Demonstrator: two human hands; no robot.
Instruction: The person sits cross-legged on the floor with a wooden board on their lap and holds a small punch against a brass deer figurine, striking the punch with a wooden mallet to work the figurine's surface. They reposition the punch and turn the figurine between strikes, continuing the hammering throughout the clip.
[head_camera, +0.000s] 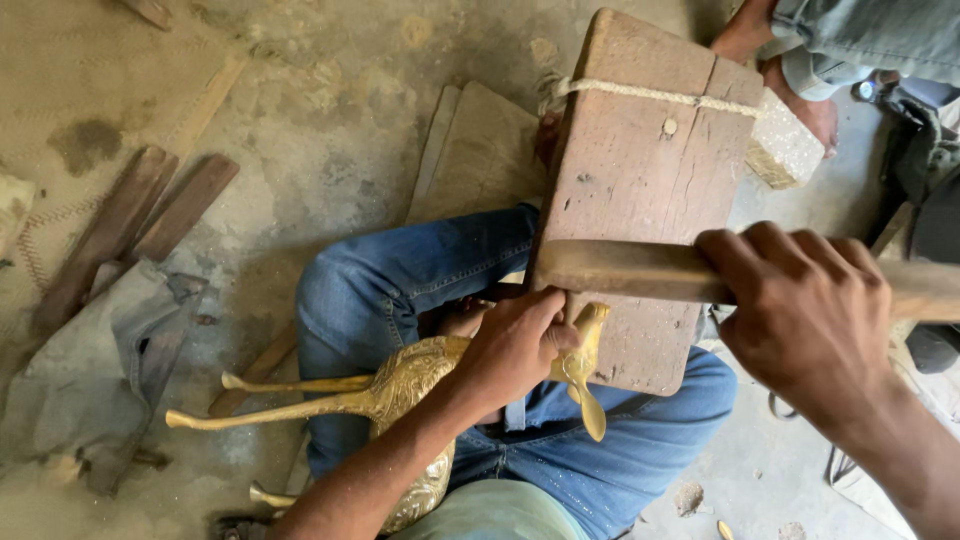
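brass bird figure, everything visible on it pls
The brass bird is a golden, shiny metal figure with an engraved body, a slim neck, a small head with a long flat beak near the wooden board, and thin straight legs stretching left over the dusty floor. It lies on its side across the person's jeans-clad lap. The left hand grips it around the neck and upper body, hiding that part. The right hand holds a long tool just above its head.

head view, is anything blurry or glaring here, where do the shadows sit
Head view: soft daylight, no harsh glare; the brass bird shines faintly; the right hand and wooden handle look slightly soft; shadow pools under the jeans on the floor.
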